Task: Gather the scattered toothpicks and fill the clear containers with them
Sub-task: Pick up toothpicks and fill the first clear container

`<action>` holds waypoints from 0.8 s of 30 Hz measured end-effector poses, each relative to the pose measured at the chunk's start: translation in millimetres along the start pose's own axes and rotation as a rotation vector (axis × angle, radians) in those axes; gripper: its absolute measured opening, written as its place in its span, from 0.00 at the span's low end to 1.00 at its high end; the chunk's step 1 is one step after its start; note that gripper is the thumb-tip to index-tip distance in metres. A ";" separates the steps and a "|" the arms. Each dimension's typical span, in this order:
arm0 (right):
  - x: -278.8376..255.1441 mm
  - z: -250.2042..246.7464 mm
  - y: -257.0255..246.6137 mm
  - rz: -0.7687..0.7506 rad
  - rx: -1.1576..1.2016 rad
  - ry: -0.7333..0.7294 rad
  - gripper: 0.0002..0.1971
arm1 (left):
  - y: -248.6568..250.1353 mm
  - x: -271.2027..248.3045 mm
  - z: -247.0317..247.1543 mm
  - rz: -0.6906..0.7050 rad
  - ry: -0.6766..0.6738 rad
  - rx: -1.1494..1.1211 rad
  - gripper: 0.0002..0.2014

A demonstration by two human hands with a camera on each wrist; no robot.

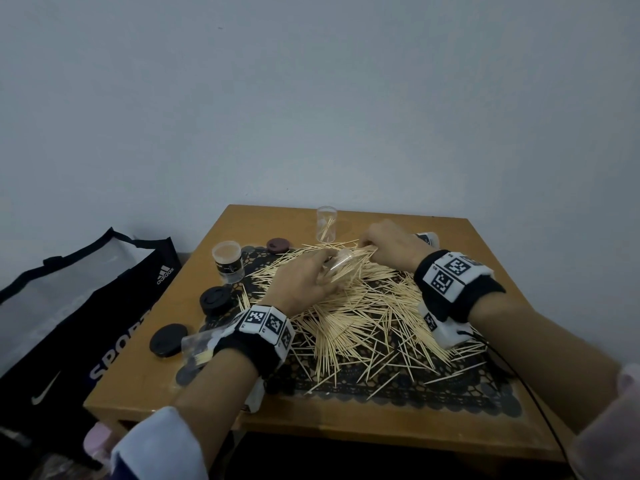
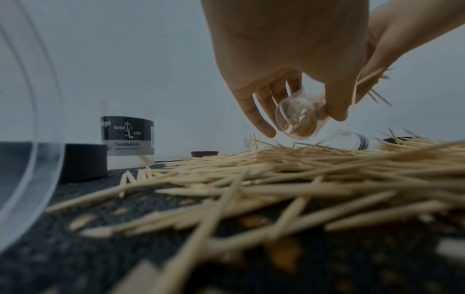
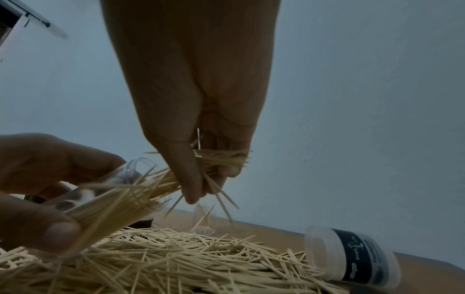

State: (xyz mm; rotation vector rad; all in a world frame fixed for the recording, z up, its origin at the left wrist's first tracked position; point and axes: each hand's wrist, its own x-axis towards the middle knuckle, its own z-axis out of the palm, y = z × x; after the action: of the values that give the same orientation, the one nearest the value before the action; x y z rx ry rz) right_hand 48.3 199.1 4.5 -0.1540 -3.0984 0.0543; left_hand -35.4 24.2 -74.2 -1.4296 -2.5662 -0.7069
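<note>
A big heap of toothpicks covers the black lace mat on the wooden table. My left hand grips a small clear container, tilted over the heap with toothpicks lying inside it. My right hand pinches a bundle of toothpicks just to the right of the container's mouth, their ends pointing into it. Loose picks stick out below my right fingers.
An upright clear tube with a few picks stands at the table's back. A labelled jar stands at the left, another jar lies on its side at the right. Dark lids lie left of the mat. A black bag sits beside the table.
</note>
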 end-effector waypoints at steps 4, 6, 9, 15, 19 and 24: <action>-7.4 -4.8 -6.1 -0.038 -0.044 0.050 0.14 | -1.4 0.1 1.1 0.007 -0.001 -0.002 0.30; -8.3 -4.2 -6.9 -0.045 -0.078 0.046 0.14 | -1.6 0.0 1.3 0.004 -0.002 -0.010 0.30; -5.6 -1.0 -4.3 -0.019 -0.013 -0.016 0.16 | -2.1 0.4 1.8 -0.002 -0.004 -0.009 0.30; -2.9 -2.9 0.8 0.035 0.154 0.005 0.20 | -3.7 0.7 3.0 -0.029 0.005 -0.021 0.32; -0.5 -2.8 1.7 0.017 0.089 0.045 0.11 | -3.9 0.8 3.3 -0.029 0.003 -0.013 0.32; -2.3 0.2 -4.2 -0.046 0.150 0.054 0.11 | -0.5 0.6 1.2 0.009 0.000 -0.005 0.29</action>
State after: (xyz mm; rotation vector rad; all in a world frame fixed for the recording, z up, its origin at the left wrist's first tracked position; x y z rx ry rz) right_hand 50.1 194.6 4.4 -0.0784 -3.0269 0.2751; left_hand -36.0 25.0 -75.3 -1.4414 -2.5588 -0.7126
